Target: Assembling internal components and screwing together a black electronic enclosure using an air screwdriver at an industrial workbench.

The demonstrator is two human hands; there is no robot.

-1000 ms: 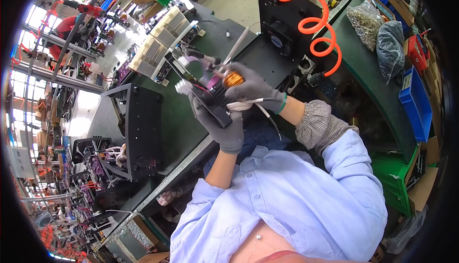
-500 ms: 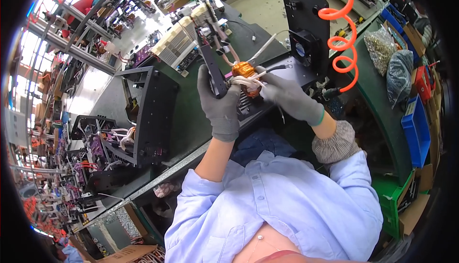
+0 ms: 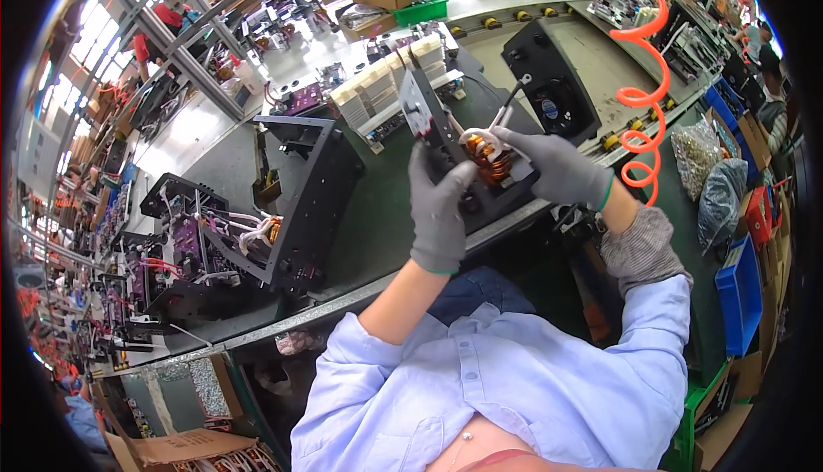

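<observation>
My left hand [image 3: 438, 210], in a grey glove, is closed on the lower edge of an upright black metal panel [image 3: 441, 142]. A copper-wound ring coil [image 3: 492, 162] sits just right of that panel, with a thick white cable [image 3: 482, 135] looped over it. My right hand [image 3: 566, 168], gloved too, has its thumb and fingers closed on the white cable beside the coil. A dark cable end with a ring lug [image 3: 525, 80] sticks up above the hands. Behind stands a black panel with a fan [image 3: 549, 114]. My right fingertips are partly hidden.
Left of me stands a black chassis [image 3: 300, 202] with wired boards [image 3: 184, 240]. A pale heatsink assembly [image 3: 377, 95] lies beyond my left hand. An orange coiled hose [image 3: 645, 95] hangs at the right. Blue bins [image 3: 739, 296] and bagged parts [image 3: 696, 159] line the right side.
The view has shifted. The panel and coil have turned and tilted between my hands. My right hand, blurred earlier, now grips the white cable close to the coil.
</observation>
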